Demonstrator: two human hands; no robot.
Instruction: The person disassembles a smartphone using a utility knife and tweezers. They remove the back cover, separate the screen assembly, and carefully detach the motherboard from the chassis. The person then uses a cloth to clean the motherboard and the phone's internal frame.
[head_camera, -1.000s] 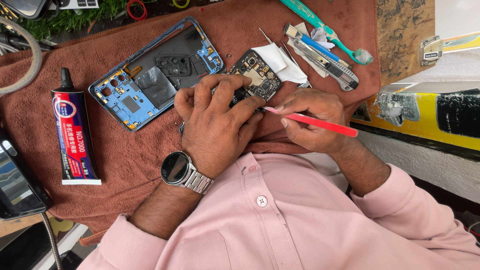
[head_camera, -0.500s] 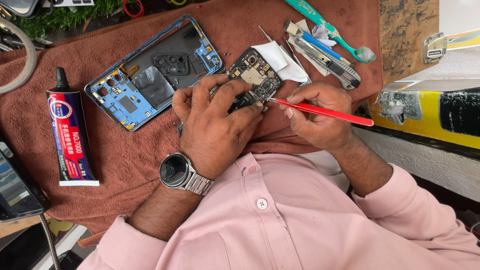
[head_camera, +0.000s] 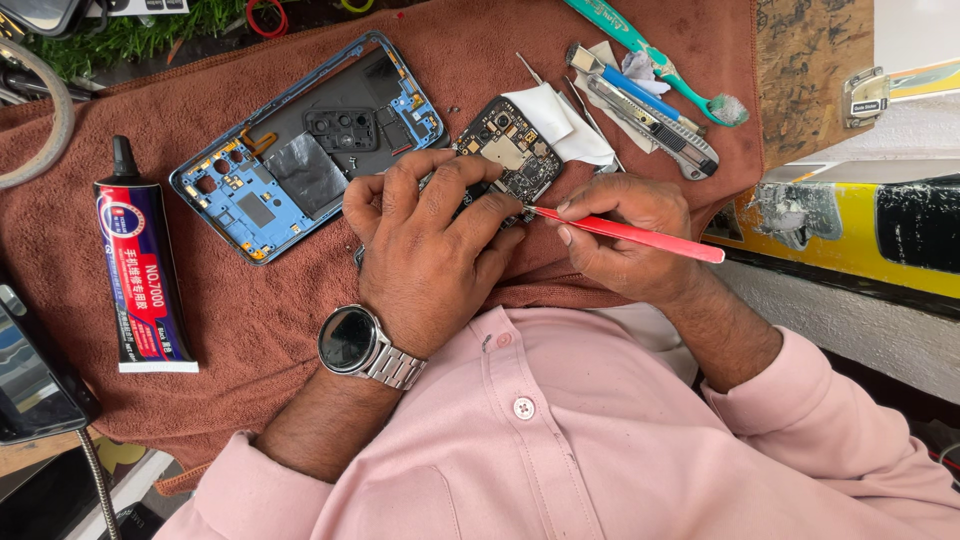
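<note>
Lying on the brown cloth at left: a glue tube (head_camera: 140, 270), black nozzle, label banded red, white and blue. Dark, glossy phone screen (head_camera: 30, 375) at the far left edge. Round dark watch face (head_camera: 348, 339) on the wrist.

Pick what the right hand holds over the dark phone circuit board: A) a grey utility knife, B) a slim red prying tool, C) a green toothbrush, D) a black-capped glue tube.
B: the right hand pinches a slim red prying tool whose tip meets the dark phone circuit board steadied by the left hand.
</note>
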